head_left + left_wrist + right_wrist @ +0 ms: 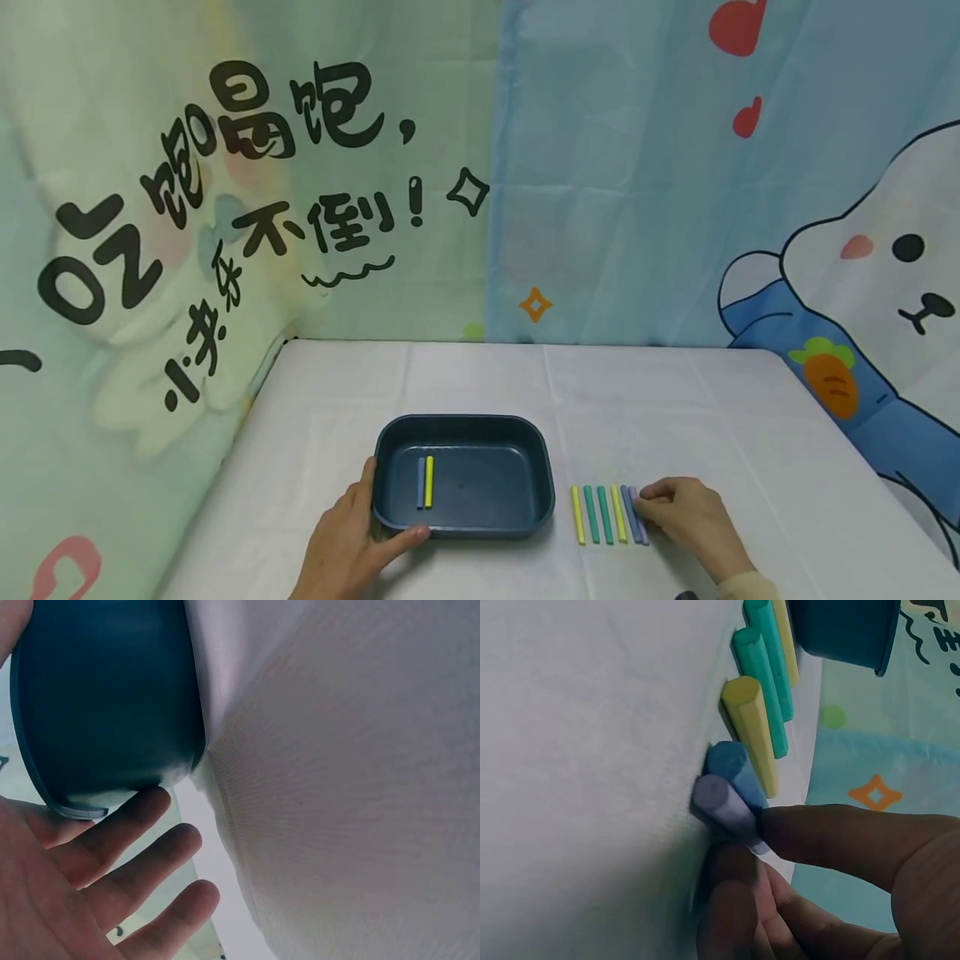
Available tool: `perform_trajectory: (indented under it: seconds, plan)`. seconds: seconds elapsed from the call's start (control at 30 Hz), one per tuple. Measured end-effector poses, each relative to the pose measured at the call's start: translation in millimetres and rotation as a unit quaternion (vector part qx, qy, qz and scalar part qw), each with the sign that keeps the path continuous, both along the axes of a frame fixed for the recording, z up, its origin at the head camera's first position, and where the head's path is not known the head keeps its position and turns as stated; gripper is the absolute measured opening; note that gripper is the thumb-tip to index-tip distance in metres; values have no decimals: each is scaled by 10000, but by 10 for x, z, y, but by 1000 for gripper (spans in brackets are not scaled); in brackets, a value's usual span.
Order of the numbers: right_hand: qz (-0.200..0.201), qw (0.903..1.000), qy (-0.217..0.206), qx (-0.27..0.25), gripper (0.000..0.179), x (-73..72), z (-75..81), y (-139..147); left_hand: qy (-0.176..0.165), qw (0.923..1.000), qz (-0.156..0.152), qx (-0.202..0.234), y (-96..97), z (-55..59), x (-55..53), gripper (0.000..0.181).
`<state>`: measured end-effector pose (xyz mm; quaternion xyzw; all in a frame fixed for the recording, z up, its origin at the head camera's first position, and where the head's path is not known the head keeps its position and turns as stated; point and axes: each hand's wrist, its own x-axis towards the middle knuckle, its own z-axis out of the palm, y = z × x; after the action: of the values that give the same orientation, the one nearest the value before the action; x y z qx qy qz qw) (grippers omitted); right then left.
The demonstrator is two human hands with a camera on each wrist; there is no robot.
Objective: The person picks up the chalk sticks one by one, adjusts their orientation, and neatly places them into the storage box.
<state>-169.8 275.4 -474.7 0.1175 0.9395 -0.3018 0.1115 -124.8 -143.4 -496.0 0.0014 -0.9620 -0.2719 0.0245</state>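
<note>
A dark blue tray (461, 533) stands on the table with a blue chalk stick (420, 483) and a yellow chalk stick (429, 482) lying inside, toward its left. My left hand (352, 529) rests against the tray's left near corner, thumb at the front rim; its fingers look spread and nearly straight in the left wrist view. To the tray's right, my right hand (693, 517) pinches a purple chalk stick (724, 806) between thumb and fingers, at the right end of a row. Close beside it lies another blue chalk stick (735, 765).
Leftward along the row lie a yellow stick (618, 514), two green sticks (604, 514) and another yellow stick (577, 515). The white-covered table (465, 379) meets a printed curtain (600, 208) at the back and left.
</note>
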Motion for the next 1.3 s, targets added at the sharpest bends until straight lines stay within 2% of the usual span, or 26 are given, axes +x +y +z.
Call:
perform_trajectory:
  seconds: [0.33,0.53,0.67,0.83,1.03,1.3]
  plan:
    - [-45,9998,-150,126,33,-45,-21,-3,-89,9999,59,-22,15,20,-10,126]
    - [-280,9992,-158,-228,41,-89,-6,54,-121,9999,74,-6,16,25,-15,127]
    - [-369,9970,-28,-677,46,-103,29,30,-184,9998,93,-25,17,25,-10,127]
    - [-617,9857,68,-1568,51,-122,99,-146,-148,9998,109,-44,11,22,-6,127]
    - [-614,9757,171,-2098,52,-164,209,-370,-146,9998,118,-19,27,-9,-2,126]
    - [-485,9582,523,-2770,44,-177,341,-678,-196,9996,131,-158,33,17,-19,128]
